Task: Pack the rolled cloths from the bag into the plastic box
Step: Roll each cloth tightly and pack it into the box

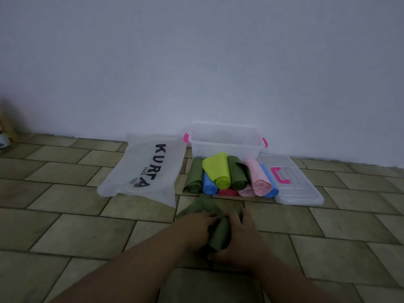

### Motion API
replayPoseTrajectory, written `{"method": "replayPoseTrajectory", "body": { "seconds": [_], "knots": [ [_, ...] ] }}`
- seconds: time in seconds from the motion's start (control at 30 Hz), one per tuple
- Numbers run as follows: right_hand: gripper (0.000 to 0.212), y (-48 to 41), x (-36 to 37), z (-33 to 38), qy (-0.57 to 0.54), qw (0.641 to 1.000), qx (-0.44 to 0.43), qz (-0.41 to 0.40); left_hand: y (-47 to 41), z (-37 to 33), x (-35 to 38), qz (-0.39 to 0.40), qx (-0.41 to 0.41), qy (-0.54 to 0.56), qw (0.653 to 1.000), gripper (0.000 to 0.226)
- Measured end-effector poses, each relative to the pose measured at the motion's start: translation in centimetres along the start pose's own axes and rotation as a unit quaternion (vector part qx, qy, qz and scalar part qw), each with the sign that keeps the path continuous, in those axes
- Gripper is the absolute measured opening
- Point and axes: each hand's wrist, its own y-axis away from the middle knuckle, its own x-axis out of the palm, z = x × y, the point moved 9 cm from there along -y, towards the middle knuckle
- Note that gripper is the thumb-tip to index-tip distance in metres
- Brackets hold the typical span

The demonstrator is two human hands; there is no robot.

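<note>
Floor, near side: left hand and right hand both curl round a half-rolled dark green cloth. Rolled cloths are heaped against the plastic box at the wall edge. Bag and lid flank it.

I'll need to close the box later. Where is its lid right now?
In the head view the clear lid lies flat on the floor tiles, right of the pile of rolled cloths and just in front-right of the plastic box.

Dim, flat light; soft blur overall; wide-angle bending at edges.
</note>
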Motion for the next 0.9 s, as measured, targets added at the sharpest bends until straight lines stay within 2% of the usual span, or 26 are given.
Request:
{"method": "replayPoseTrajectory", "body": {
  "seconds": [0.13,0.2,0.27,0.5,0.6,0.7,0.83,0.9],
  "knots": [
    [0.104,0.7,-1.6,-0.2,-0.037,0.998,-0.026,-0.051,-0.6,0.3,0.5,0.034,0.009,-0.044,0.998,0.058],
    [0.1,1.7,-2.7,-0.6,-0.051,0.992,-0.047,-0.101,-0.9,0.6,0.8,0.046,0.003,-0.052,0.998,0.057],
    [0.099,2.6,-2.9,-1.1,-0.052,0.99,-0.055,-0.116,-1.1,0.9,1.1,0.047,-0.003,-0.06,0.997,0.058],
    [0.104,1.9,-1.1,-0.4,0.093,0.995,-0.004,-0.02,-1.3,1.2,1.5,0.062,0.001,-0.067,0.996,0.062],
    [0.108,1.4,-1.4,-0.4,0.128,0.989,-0.008,0.077,-1.5,1.3,1.4,0.071,0.006,-0.071,0.995,0.062],
    [0.087,1.4,-2.0,-0.8,0.147,0.974,-0.014,0.17,-1.7,1.4,1.2,0.073,0.018,-0.078,0.994,0.061],
    [0.065,0.3,-2.8,0.4,0.184,0.967,-0.056,0.17,-1.4,1.1,0.6,0.069,0.031,-0.076,0.994,0.062],
    [0.057,-0.3,-2.7,1.3,0.184,0.965,-0.076,0.172,-0.8,0.6,-1.1,0.019,0.022,-0.002,1.0,0.065]
  ]
}}
